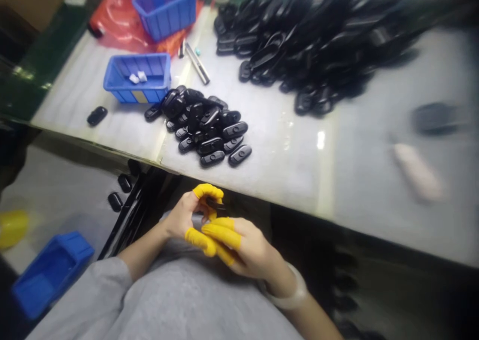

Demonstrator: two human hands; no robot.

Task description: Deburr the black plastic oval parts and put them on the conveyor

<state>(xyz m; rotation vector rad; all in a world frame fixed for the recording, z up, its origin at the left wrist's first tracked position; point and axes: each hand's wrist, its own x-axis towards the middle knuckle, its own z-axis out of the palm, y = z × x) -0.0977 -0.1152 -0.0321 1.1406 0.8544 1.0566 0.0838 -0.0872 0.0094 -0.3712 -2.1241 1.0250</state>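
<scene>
At lower centre, the left hand (181, 216) curls around a mostly hidden dark piece (216, 205), the right hand (256, 248) is bunched just beside it, its hold unclear, and this step, seemingly fingertip handling, next calls for a steady pinch.

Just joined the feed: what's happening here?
A person's left hand, in yellow finger covers, appears to hold a dark piece, mostly hidden; the right hand is close by, in front of the table. On it, a pile of black parts lies beside a blue bin with white pieces; a larger heap lies farther right.
</scene>
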